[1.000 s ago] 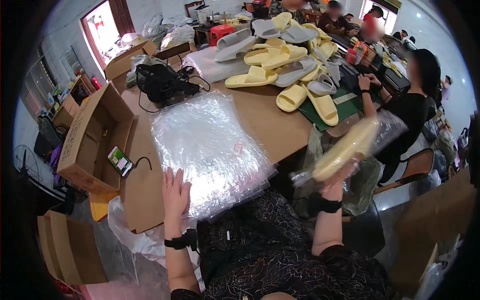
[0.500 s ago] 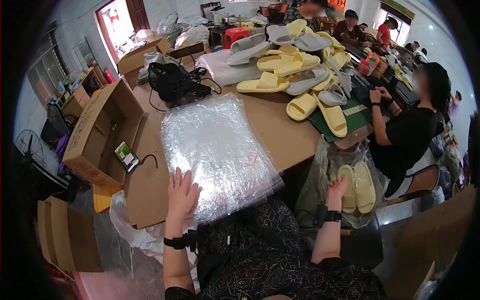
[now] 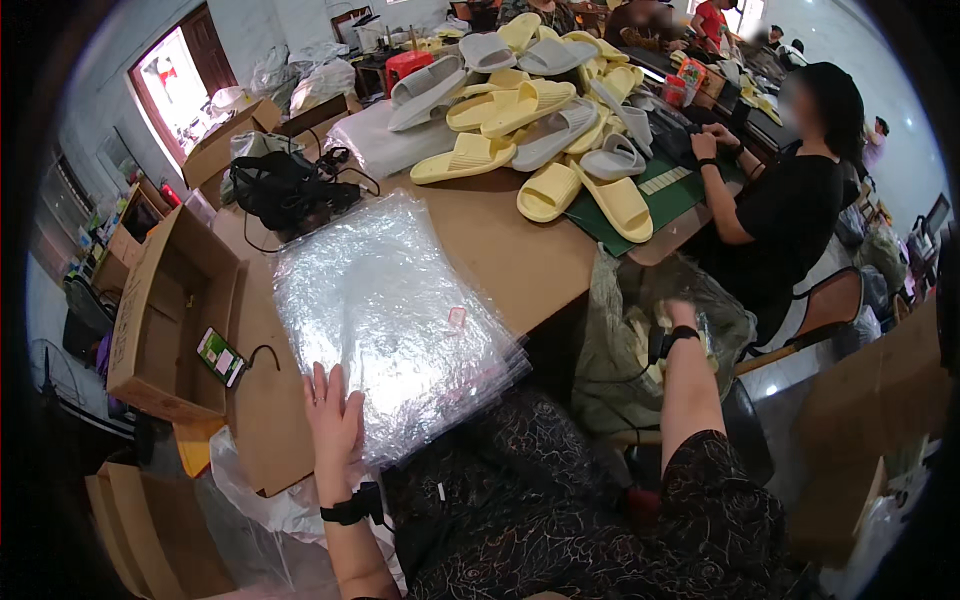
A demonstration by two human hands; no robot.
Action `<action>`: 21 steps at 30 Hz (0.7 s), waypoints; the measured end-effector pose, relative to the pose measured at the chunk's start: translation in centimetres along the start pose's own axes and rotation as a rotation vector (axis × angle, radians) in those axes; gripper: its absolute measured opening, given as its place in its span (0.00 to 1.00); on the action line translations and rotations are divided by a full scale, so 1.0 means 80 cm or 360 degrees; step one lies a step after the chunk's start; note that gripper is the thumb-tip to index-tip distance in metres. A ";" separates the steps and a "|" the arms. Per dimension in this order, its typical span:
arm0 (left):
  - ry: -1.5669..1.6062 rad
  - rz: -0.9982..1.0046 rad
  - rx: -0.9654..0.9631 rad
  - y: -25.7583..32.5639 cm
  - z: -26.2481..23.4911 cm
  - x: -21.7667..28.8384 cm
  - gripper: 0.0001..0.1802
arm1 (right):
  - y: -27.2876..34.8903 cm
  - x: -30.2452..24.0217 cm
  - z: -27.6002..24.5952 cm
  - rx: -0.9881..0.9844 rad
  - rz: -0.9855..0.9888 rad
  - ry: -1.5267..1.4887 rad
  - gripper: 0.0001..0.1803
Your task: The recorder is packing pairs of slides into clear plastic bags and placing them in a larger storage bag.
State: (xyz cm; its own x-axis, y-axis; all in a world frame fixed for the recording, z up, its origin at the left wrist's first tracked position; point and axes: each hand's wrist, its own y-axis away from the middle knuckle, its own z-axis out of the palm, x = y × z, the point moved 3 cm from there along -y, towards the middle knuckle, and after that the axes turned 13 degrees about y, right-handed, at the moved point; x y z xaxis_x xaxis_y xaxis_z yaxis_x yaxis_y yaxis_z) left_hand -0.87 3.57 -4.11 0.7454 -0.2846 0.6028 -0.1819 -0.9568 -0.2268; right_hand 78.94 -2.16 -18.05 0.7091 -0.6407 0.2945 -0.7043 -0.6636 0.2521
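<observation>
My left hand (image 3: 334, 412) lies on the near left edge of a stack of clear plastic bags (image 3: 385, 300), its fingers stretched out. My right arm reaches out to the right, with my right hand (image 3: 680, 314) over the mouth of a greenish translucent sack (image 3: 603, 350). The fingers of that hand are blurred and mostly hidden by the wrist. Pale yellow slippers (image 3: 640, 326) show in part inside the sack, around the hand. Black bands circle both my wrists.
Yellow and grey slippers (image 3: 540, 110) are heaped at the table's far side. An open cardboard box (image 3: 150, 340) stands at the left, with a phone (image 3: 220, 357) leaning on it. Black straps (image 3: 290, 190) lie behind the bags. A co-worker (image 3: 790, 220) sits at the right.
My right hand has moved forward over the sack, where the bagged pair of yellow slippers now shows only in part. My left hand stays on the plastic bags. The whole view has shifted.
</observation>
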 end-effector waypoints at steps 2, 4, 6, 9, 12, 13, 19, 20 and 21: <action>-0.0213 -0.0160 0.0116 0.045 -0.042 -0.011 0.31 | 0.058 -0.160 0.049 -0.0533 -0.0191 -0.0688 0.43; -0.0208 -0.0145 0.0114 0.046 -0.044 -0.007 0.31 | 0.064 -0.166 0.093 -0.0819 -0.0133 -0.0767 0.25; -0.0145 -0.0082 0.0074 0.027 -0.027 -0.002 0.31 | 0.035 -0.191 0.135 -0.0872 -0.0437 -0.0198 0.27; -0.0101 -0.0101 0.0064 0.031 -0.026 -0.014 0.31 | 0.029 -0.188 0.216 -0.0950 -0.0809 0.0413 0.30; -0.0250 -0.0170 0.0153 0.053 -0.051 -0.004 0.31 | 0.062 -0.256 0.141 -0.0732 -0.1104 -0.0495 0.11; -0.0224 -0.0138 0.0125 0.044 -0.046 0.002 0.31 | 0.042 -0.230 0.136 -0.0705 -0.1063 -0.0478 0.11; -0.0250 -0.0225 0.0088 0.040 -0.045 0.007 0.33 | 0.072 -0.213 -0.116 0.1816 0.0108 -0.1876 0.09; -0.0267 -0.0224 0.0073 0.038 -0.045 0.007 0.33 | 0.091 -0.214 -0.177 0.1810 -0.0118 -0.1809 0.10; -0.0260 -0.0220 0.0091 0.038 -0.045 0.006 0.33 | 0.105 -0.218 -0.227 0.1798 -0.0343 -0.1735 0.10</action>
State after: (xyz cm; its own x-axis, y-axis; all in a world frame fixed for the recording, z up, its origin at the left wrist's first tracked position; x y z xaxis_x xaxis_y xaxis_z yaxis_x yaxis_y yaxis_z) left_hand -3.37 0.33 -1.72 0.8557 -0.1328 0.5001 -0.0375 -0.9799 -0.1961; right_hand 60.03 10.46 -4.31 0.8215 -0.1287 -0.5555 -0.5570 -0.3899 -0.7333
